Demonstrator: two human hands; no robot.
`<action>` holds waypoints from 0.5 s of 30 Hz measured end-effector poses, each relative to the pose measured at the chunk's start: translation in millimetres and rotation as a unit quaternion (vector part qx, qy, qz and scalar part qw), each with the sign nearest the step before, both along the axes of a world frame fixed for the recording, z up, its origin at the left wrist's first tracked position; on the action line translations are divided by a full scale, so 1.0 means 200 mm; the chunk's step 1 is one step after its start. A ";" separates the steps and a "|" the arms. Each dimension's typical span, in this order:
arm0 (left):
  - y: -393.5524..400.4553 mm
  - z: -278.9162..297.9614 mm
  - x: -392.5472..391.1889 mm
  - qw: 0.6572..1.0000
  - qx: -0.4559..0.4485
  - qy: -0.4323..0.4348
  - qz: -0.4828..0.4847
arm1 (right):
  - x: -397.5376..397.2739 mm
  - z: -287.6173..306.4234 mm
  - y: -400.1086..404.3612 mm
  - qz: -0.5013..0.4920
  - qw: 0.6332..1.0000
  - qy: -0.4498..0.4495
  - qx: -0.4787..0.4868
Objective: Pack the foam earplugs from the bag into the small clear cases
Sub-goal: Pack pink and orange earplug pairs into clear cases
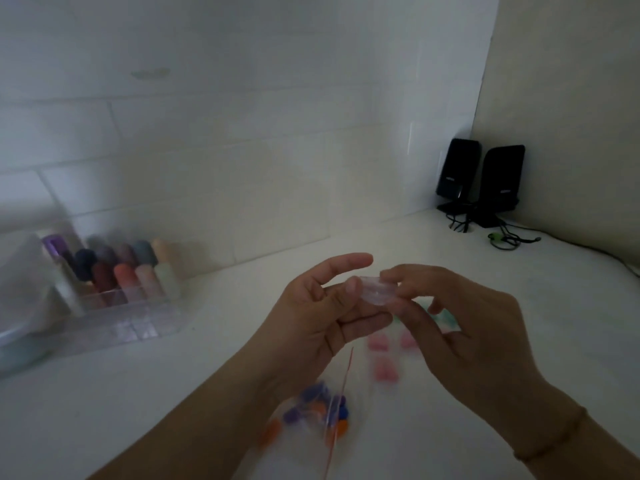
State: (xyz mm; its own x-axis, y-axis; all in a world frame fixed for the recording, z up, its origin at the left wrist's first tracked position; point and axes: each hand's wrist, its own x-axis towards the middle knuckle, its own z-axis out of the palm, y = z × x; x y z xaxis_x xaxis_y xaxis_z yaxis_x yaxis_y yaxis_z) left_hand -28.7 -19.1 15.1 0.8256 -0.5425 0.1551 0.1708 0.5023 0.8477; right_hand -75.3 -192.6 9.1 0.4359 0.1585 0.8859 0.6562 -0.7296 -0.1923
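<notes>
Head view: one small clear plastic case (377, 292) pinched above the white table (138, 393) between left hand (322, 313) and right hand (460, 327), one clear zip bag (322, 415) of blurred purple, orange, blue foam earplugs below, three pink earplugs (384, 370) loose alongside.

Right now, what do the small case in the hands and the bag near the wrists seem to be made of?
Small clear case: probably hard clear plastic; light passes through, and it keeps its shape between both hands. Bag: seemingly thin soft clear plastic film, with coloured earplugs showing through and a red strip.
</notes>
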 end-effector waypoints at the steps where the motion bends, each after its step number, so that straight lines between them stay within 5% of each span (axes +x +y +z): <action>1: 0.00 0.00 0.00 1.000 0.003 0.000 0.010 | 0.00 0.00 0.00 -0.006 1.000 0.006 -0.003; 15: 0.03 0.02 0.00 0.992 0.074 -0.095 0.044 | 0.01 -0.03 0.07 -0.093 0.995 0.022 0.008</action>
